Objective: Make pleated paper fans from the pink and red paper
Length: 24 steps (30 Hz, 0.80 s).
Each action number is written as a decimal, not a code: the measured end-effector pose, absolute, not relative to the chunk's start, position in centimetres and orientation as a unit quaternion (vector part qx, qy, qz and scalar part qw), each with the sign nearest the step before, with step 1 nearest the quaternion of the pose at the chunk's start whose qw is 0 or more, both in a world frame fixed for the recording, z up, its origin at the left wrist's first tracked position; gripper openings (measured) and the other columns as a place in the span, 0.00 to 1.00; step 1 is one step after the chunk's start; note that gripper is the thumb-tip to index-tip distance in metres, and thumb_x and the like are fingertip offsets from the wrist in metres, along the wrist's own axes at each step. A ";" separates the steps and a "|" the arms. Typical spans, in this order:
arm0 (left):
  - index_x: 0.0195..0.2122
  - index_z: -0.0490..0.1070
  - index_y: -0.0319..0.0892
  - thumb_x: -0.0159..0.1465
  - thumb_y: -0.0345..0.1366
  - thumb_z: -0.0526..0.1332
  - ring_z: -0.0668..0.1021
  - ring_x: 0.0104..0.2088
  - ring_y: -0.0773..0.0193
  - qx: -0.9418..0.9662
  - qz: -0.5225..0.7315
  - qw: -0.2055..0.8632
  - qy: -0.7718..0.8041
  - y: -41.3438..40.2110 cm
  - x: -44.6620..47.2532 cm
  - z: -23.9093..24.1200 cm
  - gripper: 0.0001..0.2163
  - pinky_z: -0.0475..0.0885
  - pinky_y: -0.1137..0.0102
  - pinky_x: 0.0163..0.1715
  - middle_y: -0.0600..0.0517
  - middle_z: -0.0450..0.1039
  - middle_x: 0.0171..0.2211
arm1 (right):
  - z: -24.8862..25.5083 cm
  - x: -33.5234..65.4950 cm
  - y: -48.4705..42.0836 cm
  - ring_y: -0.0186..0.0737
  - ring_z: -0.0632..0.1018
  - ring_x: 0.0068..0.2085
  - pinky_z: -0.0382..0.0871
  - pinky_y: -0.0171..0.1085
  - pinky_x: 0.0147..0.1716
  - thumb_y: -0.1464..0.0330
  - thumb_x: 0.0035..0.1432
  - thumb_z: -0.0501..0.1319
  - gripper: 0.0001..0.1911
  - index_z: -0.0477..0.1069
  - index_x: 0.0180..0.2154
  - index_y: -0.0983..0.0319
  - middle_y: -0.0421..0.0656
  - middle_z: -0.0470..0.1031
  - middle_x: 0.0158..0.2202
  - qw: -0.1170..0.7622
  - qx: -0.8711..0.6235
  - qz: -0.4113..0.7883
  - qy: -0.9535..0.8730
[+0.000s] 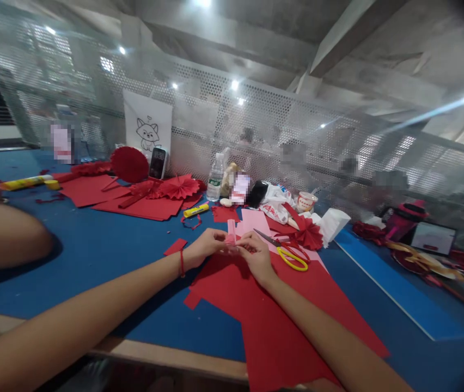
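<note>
A small strip of pink paper (231,227) is pinched between my two hands, its upper end standing up from the fingers. My left hand (204,247), with a red cord at the wrist, grips its left side. From the right, my right hand (257,256) holds its lower edge with fingers closed. Beneath both hands lie large red paper sheets (297,316). Just right of my right hand rest scissors (293,260) with red and yellow handles, partly over pink sheets (254,219). A red paper scrap (175,246) is beside my left wrist.
Folded red paper fans (181,187) and red sheets lie at the back left. A yellow glue stick (196,210), a water bottle (214,178), a cup (306,201) and a blue board (391,288) surround the work area. Another person's arm (7,237) rests at left.
</note>
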<state>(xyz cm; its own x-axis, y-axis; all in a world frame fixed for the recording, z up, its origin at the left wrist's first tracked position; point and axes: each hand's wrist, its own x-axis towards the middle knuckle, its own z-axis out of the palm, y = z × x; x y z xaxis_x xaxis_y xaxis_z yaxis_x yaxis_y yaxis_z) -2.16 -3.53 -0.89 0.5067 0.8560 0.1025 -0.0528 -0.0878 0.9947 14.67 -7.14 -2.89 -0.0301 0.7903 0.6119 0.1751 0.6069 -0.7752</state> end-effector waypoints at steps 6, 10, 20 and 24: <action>0.20 0.72 0.37 0.44 0.37 0.71 0.75 0.23 0.68 0.640 0.352 0.613 0.302 -3.9 -2.3 -0.5 0.10 0.72 0.72 0.29 0.53 0.74 0.20 | -2.6 14.4 -7.6 0.33 0.69 0.28 0.63 0.33 0.26 0.62 0.51 0.69 0.06 0.79 0.27 0.56 0.39 0.68 0.30 0.589 -0.366 0.247 -0.677; 0.23 0.73 0.36 0.48 0.41 0.68 0.76 0.22 0.66 0.663 0.346 0.594 0.298 -3.8 -2.2 -0.5 0.12 0.73 0.71 0.29 0.52 0.75 0.20 | -2.3 14.2 -8.0 0.33 0.69 0.28 0.62 0.33 0.25 0.60 0.50 0.70 0.08 0.79 0.27 0.57 0.40 0.68 0.30 0.568 -0.369 0.260 -0.688; 0.24 0.74 0.36 0.54 0.36 0.63 0.79 0.21 0.61 0.769 0.338 0.456 0.294 -4.1 -2.1 -0.7 0.07 0.68 0.74 0.22 0.52 0.76 0.19 | -2.6 14.4 -7.1 0.31 0.65 0.26 0.58 0.32 0.24 0.59 0.43 0.73 0.12 0.77 0.24 0.59 0.38 0.67 0.27 0.602 -0.410 0.287 -0.622; 0.27 0.74 0.37 0.57 0.34 0.57 0.80 0.22 0.60 0.790 0.318 0.444 0.278 -4.0 -2.1 -1.1 0.08 0.71 0.73 0.23 0.51 0.78 0.22 | -2.2 14.4 -6.9 0.35 0.70 0.31 0.62 0.32 0.26 0.58 0.39 0.74 0.14 0.74 0.21 0.60 0.39 0.67 0.29 0.637 -0.418 0.299 -0.575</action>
<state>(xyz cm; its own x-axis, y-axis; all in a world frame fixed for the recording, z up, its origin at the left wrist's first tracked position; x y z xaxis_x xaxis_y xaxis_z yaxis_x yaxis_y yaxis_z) -2.09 -3.97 -1.15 0.6430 0.7215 0.2570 0.1565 -0.4523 0.8780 14.37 -6.93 -2.20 0.1606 0.8619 0.4811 0.0995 0.4708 -0.8766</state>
